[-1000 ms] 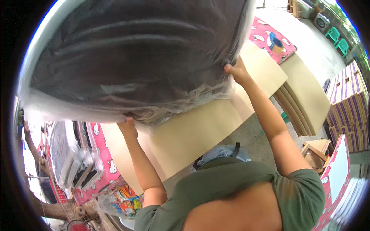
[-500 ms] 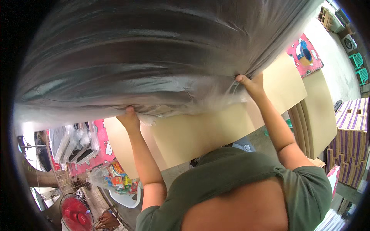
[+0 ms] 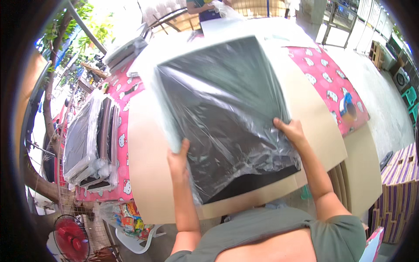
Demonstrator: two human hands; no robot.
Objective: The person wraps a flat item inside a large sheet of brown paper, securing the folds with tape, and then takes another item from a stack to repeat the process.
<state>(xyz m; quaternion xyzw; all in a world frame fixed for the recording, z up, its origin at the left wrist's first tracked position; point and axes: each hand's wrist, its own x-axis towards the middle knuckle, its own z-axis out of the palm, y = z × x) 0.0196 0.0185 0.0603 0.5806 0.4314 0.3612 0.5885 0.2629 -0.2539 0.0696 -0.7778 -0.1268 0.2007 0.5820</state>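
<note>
Pale floor (image 3: 371, 83) is daylit at right. Green chairs (image 3: 409, 97) are noted at far right, a gate (image 3: 340, 24) at upper right, a tree (image 3: 49, 94) at left, a fan (image 3: 71, 239) at lower left.

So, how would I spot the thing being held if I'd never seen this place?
Find the pink-covered table, then the brown board across it. Over that board is a dark rectangular panel in clear plastic. Unlike the wrapped pieces at the left, it is gripped by the left hand and right hand.
</note>
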